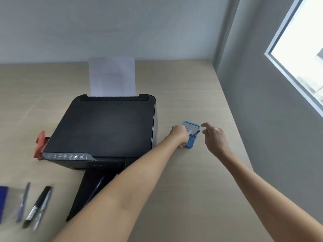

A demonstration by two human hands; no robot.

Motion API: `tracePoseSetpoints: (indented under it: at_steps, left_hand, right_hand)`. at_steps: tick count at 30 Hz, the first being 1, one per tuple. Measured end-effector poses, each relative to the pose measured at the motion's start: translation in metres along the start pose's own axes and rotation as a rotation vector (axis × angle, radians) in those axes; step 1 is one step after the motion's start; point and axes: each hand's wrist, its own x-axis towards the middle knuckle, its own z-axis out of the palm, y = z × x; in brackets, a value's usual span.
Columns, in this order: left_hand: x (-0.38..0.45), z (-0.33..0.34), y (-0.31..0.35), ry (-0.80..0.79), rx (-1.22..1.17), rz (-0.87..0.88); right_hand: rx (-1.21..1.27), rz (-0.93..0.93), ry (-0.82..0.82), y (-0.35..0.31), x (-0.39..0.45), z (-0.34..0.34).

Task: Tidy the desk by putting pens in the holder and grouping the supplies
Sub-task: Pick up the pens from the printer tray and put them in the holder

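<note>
A blue mesh pen holder (191, 127) stands on the desk to the right of the printer. My left hand (180, 135) grips the holder's left side. A pen (195, 133) leans in the holder at its front right corner. My right hand (214, 135) hovers just right of the holder with its fingers spread and nothing in them. At the lower left of the desk lie a blue pen (22, 201), a black marker (37, 206) and a clear pen (42, 212). Another dark pen (97, 188) rests on the printer's output tray.
A black printer (104, 126) with white paper (111, 77) in its feeder fills the middle of the wooden desk (192, 189). A red object (40, 144) sits at the printer's left. A dark blue item (3, 203) lies at the left edge. A grey wall (262, 119) borders the desk on the right.
</note>
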Motion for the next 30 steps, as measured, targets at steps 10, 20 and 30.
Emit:
tracePoseSetpoints:
  at_steps: [10,20,30]
  left_hand:
    - [-0.158,0.029,-0.131,-0.103,-0.272,0.38]
    - [-0.136,-0.02,-0.363,0.422,-0.079,-0.084]
    - [-0.114,-0.018,-0.388,0.304,0.409,0.015]
  right_hand:
    - [0.074,0.048,-0.097,0.002,-0.139,0.018]
    - [0.123,-0.291,-0.421,-0.134,-0.225,0.11]
    - [-0.242,-0.515,-0.551,-0.24,-0.237,0.189]
